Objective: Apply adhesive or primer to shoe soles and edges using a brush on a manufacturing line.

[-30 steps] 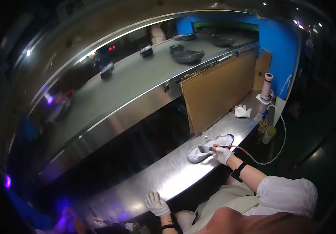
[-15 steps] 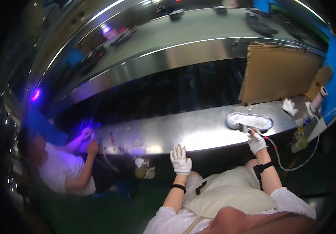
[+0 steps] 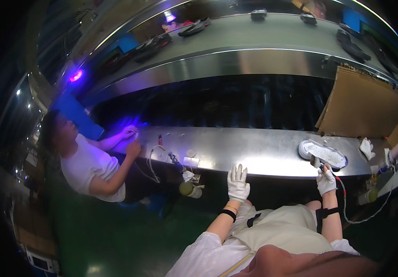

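Brush (image 3: 316, 161) gripped by right hand (image 3: 327, 183) has shifted to edge of sole (image 3: 324, 151): inside work seems paused, left hand (image 3: 238, 185) spread.

Your left hand (image 3: 238, 184) and right hand (image 3: 327, 183) are gloved in white. Your straps (image 3: 227, 213) black, apron (image 3: 277, 227) plain pale beige. Sole (image 3: 323, 152) white inside, dark blue edging at one end. Hose (image 3: 345, 201) pale grey, red section by your right hand. Bench (image 3: 217, 147) silver, belt (image 3: 282, 34) dull green, cardboard (image 3: 367, 99) brown, floor (image 3: 93, 235) dark green. Co-worker's shirt (image 3: 86, 168) white, tinged violet.
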`<act>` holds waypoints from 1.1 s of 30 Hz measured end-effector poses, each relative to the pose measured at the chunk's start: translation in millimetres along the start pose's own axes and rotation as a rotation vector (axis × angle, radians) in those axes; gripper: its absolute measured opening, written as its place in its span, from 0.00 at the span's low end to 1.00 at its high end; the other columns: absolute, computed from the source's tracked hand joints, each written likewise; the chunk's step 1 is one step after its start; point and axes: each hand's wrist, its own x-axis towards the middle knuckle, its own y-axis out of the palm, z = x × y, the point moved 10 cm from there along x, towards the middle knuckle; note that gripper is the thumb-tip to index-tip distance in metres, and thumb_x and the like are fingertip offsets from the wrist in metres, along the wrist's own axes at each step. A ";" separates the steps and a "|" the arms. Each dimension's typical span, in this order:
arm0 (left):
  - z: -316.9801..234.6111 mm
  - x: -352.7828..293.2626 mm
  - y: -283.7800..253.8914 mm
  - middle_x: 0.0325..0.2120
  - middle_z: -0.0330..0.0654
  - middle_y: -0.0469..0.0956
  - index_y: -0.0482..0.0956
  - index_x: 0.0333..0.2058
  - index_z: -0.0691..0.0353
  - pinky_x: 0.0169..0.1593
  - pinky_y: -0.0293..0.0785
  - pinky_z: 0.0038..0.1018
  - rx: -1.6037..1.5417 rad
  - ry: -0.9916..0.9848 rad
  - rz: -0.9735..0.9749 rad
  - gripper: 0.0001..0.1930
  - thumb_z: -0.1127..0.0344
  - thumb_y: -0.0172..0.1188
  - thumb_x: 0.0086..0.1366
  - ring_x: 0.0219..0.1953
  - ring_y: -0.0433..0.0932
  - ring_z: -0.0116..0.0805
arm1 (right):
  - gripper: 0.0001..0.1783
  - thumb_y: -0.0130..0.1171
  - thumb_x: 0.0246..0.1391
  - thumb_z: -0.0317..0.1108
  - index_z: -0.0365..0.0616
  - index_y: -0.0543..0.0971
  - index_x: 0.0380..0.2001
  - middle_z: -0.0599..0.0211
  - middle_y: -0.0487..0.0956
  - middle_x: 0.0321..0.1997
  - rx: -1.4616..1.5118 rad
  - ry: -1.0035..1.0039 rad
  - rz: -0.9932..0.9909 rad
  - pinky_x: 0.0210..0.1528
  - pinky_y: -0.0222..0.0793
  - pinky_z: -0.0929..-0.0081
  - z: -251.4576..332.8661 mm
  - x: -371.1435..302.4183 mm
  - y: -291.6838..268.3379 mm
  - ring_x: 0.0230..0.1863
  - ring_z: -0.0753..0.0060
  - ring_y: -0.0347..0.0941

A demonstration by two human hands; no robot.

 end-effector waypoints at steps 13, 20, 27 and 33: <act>0.4 -3.2 -4.2 0.64 0.49 0.60 0.68 0.60 0.56 0.70 0.42 0.48 -0.079 0.051 -0.058 0.35 0.63 0.58 0.49 0.69 0.52 0.50 | 0.18 0.60 0.57 0.30 0.55 0.74 0.51 0.73 0.79 0.44 -0.021 0.024 -0.146 0.30 0.78 0.81 -3.2 7.5 -10.5 0.37 0.75 0.78; 91.2 101.3 -128.4 0.56 0.45 0.72 0.75 0.53 0.58 0.68 0.37 0.57 0.104 0.049 -0.404 0.27 0.55 0.55 0.53 0.64 0.62 0.46 | 0.17 0.60 0.56 0.30 0.54 0.74 0.50 0.70 0.78 0.42 -0.074 0.012 -0.097 0.30 0.76 0.82 0.8 15.6 -5.5 0.36 0.75 0.76; 167.6 227.4 -367.5 0.59 0.45 0.67 0.71 0.57 0.58 0.68 0.47 0.47 0.411 -0.006 -0.914 0.30 0.58 0.60 0.55 0.64 0.61 0.41 | 0.17 0.61 0.55 0.31 0.54 0.74 0.48 0.71 0.78 0.40 -0.054 0.021 -0.086 0.29 0.75 0.84 3.1 19.4 2.1 0.34 0.75 0.76; 245.0 323.4 -439.4 0.63 0.45 0.64 0.63 0.63 0.56 0.65 0.57 0.39 0.375 -0.486 -0.700 0.39 0.47 0.61 0.54 0.63 0.65 0.40 | 0.16 0.62 0.55 0.32 0.56 0.74 0.47 0.73 0.77 0.39 -0.030 0.029 -0.134 0.29 0.74 0.85 4.7 13.6 15.0 0.35 0.76 0.75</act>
